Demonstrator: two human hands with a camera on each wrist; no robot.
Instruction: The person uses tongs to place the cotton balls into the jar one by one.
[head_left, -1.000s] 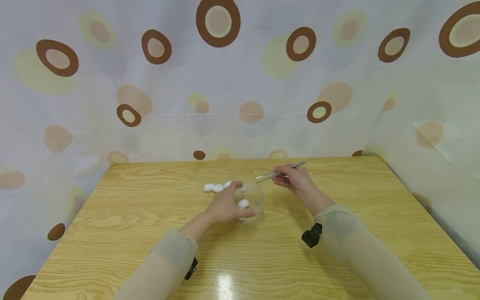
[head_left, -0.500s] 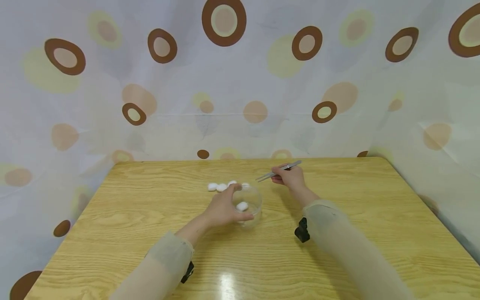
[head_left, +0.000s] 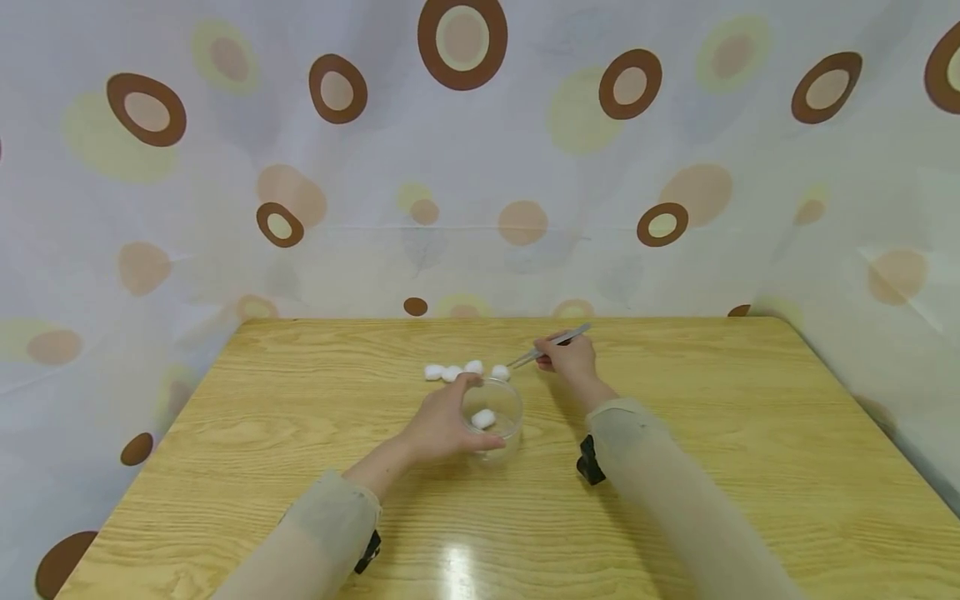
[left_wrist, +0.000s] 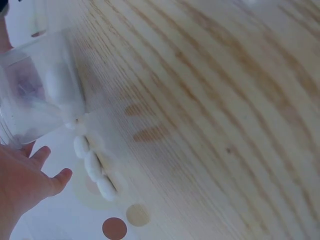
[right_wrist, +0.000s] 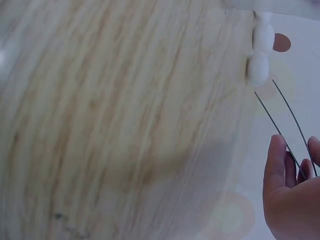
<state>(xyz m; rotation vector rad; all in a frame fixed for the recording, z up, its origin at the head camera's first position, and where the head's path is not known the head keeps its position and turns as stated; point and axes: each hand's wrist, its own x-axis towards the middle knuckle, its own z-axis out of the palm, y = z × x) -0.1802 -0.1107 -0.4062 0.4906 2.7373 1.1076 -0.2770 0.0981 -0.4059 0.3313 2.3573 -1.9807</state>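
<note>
Smooth see-through container (head_left: 513,427), plastic or glass; soft-looking, matt cotton balls (head_left: 501,372); sleek metal tweezers (head_left: 573,334); and look, wood-grained tabletop (head_left: 525,533), glossy under glare; backdrop (head_left: 450,142) cloth-like, matt, lightly creased!

Tweezers (head_left: 572,335) nearer rightmost cotton ball (head_left: 501,372); clear cup (head_left: 513,429) shifted left

Screened-off tabletop workspace. A wood-grain table (head_left: 757,417) is enclosed at the back and both sides by a hanging curtain (head_left: 465,158), creased and printed with brown, peach and yellow circles. Type of room, whether home, lab or office, cannot be determined.
</note>
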